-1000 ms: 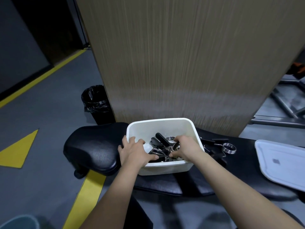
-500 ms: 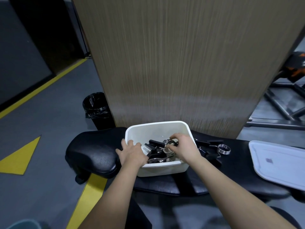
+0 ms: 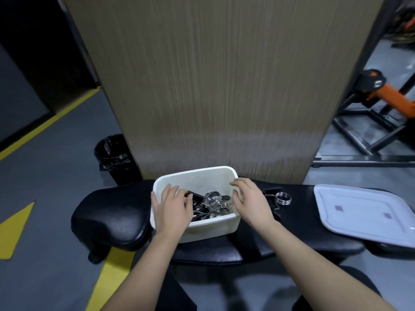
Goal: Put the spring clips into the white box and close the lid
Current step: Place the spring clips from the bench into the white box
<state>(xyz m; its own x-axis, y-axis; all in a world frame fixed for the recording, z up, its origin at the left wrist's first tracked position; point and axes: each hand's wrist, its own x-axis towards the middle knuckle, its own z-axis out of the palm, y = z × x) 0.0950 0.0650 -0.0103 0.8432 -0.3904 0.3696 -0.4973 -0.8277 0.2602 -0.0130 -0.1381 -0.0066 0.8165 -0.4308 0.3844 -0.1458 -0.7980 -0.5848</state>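
Note:
The white box [image 3: 215,227] stands open on a black padded bench [image 3: 112,212]. Inside lie several spring clips [image 3: 212,202] with chrome coils and black handles. My left hand [image 3: 171,209] rests over the box's left side, fingers spread, holding nothing. My right hand [image 3: 251,199] hovers over the box's right rim, fingers apart and empty. One more spring clip [image 3: 283,198] lies on the bench just right of the box, partly hidden by my right hand. The white lid [image 3: 363,212] lies flat on the bench at the far right.
A wood-grain panel [image 3: 224,86] rises right behind the bench. A black lined bin [image 3: 114,156] stands on the floor at back left. Yellow floor markings [image 3: 15,227] run on the left. Black and orange gym frames [image 3: 377,104] stand at the right.
My right hand has let go of the clips inside the box and lifted out to its right rim. My left hand has shifted slightly into the box's left side.

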